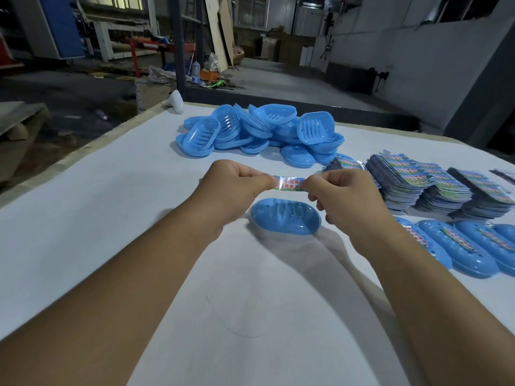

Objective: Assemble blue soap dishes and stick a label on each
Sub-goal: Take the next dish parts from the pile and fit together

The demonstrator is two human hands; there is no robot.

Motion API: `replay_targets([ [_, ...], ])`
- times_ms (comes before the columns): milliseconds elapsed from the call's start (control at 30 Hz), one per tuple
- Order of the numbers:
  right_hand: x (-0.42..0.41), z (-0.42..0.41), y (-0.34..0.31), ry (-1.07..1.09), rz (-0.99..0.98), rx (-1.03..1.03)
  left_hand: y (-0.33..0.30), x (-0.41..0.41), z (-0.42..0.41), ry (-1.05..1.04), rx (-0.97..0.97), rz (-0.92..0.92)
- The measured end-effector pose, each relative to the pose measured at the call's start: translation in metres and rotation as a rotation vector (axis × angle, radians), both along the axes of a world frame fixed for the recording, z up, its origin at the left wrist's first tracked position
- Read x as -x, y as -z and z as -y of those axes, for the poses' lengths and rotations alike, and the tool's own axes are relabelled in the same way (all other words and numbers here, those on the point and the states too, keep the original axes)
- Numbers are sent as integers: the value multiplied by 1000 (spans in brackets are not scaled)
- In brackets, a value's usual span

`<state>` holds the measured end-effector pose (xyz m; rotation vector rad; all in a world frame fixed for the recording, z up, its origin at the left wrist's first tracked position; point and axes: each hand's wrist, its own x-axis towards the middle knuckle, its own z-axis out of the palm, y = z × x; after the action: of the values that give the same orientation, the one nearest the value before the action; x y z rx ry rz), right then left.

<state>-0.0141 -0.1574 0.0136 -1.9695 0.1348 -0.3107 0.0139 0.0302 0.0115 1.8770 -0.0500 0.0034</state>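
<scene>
A glossy printed label point(288, 183) is stretched between my two hands above the table. My left hand point(232, 186) pinches its left end and my right hand point(344, 195) pinches its right end. Just below the label, an assembled blue soap dish point(285, 220) lies on the white table, between my wrists. A loose heap of blue soap dish parts point(259, 132) lies further back. Stacks of printed labels point(434, 185) lie at the right. Labelled blue soap dishes point(471, 250) lie in a row at the right edge.
The white table point(111, 218) ends at a wooden edge on the left and at the back. A white object point(176, 101) stands at the back left corner. Beyond lies a cluttered workshop floor.
</scene>
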Motion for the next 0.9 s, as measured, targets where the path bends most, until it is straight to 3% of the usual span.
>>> replay_targets([
  [300, -4, 2, 5, 42, -94, -29, 9, -4, 12, -55, -193, 108],
  [900, -2, 3, 9, 6, -138, 217, 18, -14, 16, -45, -424, 134],
])
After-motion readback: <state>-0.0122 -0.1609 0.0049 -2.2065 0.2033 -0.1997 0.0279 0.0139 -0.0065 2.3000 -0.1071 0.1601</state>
